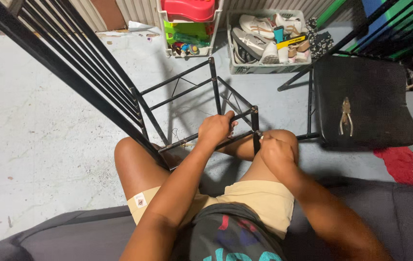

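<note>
A small square white label (140, 200) with a dark mark at its middle sits on the tan band (143, 198) round the left thigh, at the band's front end, tilted like a diamond. No other labels, packages, signs or screens can be made out.

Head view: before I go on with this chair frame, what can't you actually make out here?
- Head view: whatever the right hand works at the frame joint is hidden under its fingers.
- Head view: the black metal chair frame backrest is cut off by the top-left edge.
- Head view: thin wire near the left hand is too small to trace.
- Head view: pliers on the seat pad; jaw detail too small.
</note>
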